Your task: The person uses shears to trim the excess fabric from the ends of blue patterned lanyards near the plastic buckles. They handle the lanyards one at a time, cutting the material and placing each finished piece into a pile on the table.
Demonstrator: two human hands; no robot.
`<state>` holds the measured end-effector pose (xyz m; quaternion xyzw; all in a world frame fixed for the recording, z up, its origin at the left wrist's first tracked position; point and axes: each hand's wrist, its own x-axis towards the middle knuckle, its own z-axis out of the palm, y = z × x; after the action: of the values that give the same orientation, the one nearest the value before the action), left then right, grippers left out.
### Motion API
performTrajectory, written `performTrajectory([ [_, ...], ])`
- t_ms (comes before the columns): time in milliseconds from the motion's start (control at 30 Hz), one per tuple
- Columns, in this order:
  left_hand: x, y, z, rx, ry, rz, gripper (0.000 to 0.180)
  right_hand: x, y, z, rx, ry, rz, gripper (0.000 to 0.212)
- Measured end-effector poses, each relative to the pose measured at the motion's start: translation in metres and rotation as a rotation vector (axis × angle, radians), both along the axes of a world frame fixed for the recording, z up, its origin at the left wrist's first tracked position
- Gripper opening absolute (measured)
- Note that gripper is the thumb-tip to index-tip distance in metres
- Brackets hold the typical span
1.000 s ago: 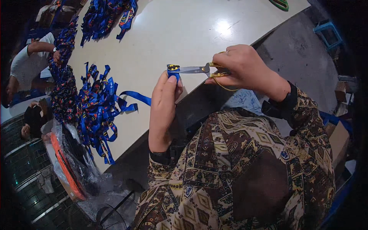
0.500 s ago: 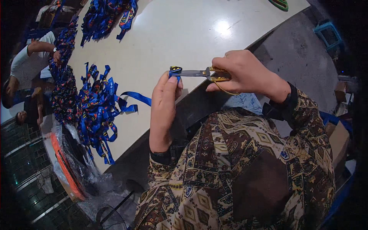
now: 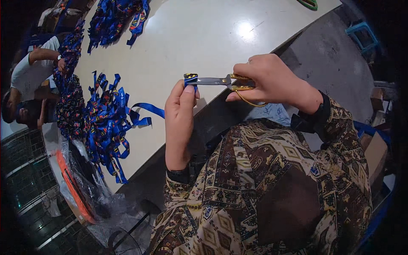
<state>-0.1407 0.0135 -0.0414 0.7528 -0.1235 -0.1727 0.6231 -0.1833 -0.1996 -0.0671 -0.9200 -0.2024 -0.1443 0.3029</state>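
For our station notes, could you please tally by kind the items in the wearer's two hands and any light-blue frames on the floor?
Gold-handled scissors, right hand: 1
Patterned blue strap, left hand: 1
Light-blue frame: 1
Total: 3

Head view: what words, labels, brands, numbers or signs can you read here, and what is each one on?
None can be read for certain.
Scissors: small marks on blade and gold handle, too small to read.
Blue ribbon in the left hand: yellow-on-black print, too small to make out.
Ribbon pile: colourful printing, too small and jumbled to read.
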Motion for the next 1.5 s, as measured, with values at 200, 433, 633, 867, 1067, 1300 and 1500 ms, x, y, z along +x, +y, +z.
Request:
performTrajectory([
  [200,0.000,0.002,-0.001,0.031,0.004,-0.017,0.023,0.000,0.001,0.000,0.004,0.000,-0.010,0.044],
  [433,0.001,0.001,0.001,0.082,0.007,-0.036,0.023,0.000,0.001,-0.002,0.035,0.018,-0.003,0.043],
  [633,0.003,0.002,-0.001,0.103,-0.001,-0.040,0.023,-0.001,0.001,0.007,0.171,0.332,0.053,0.043],
  [867,0.004,-0.002,0.004,-0.039,0.080,-0.010,0.022,-0.005,0.009,0.003,0.908,1.170,0.328,0.052],
  [1067,0.003,-0.002,0.004,-0.168,0.118,0.003,0.023,0.002,0.010,-0.009,1.468,1.379,0.497,0.056],
  [1300,0.001,-0.006,0.008,-0.108,0.128,-0.005,0.022,0.006,0.010,0.007,0.796,0.568,0.076,0.035],
  [1500,-0.002,-0.014,0.002,0.106,-0.089,-0.048,0.024,0.024,0.023,0.010,0.384,0.012,-0.041,0.021],
])
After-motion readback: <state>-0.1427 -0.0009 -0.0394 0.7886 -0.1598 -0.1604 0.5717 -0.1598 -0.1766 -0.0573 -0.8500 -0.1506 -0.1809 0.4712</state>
